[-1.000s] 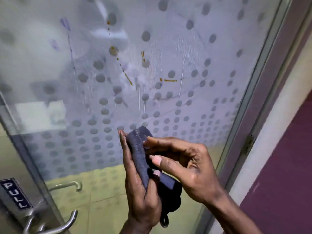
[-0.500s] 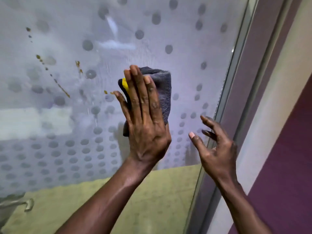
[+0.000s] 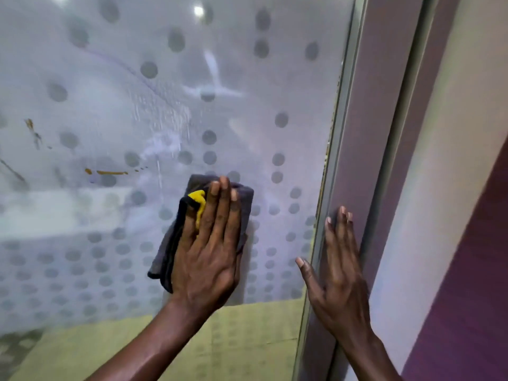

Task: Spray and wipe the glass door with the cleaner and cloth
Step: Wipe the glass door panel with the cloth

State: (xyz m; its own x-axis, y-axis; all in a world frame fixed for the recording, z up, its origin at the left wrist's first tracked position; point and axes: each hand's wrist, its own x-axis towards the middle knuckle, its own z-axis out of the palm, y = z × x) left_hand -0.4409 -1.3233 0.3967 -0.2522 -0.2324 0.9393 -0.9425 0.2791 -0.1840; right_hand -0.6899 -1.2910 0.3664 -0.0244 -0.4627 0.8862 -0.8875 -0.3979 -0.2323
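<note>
The glass door (image 3: 115, 86) fills the left of the view, frosted with grey dots and wet with spray streaks. Orange-brown smears (image 3: 110, 172) mark it at mid left. A folded grey cloth with a yellow patch (image 3: 170, 243) lies flat on the glass under my left hand (image 3: 209, 248), whose fingers are spread and pressing it. My right hand (image 3: 339, 273) rests flat and open on the door's edge and frame, holding nothing. No cleaner bottle is in view.
The purple-grey door frame (image 3: 379, 133) runs down the right of the glass. Beyond it stand a pale wall strip (image 3: 445, 188) and a dark purple panel (image 3: 475, 312). Yellow-green floor tiles (image 3: 233, 339) show through the clear lower glass.
Both hands held the cloth a second ago. My left hand then pressed it to the glass and has slid it down and right. My right hand moved from mid-air onto the frame.
</note>
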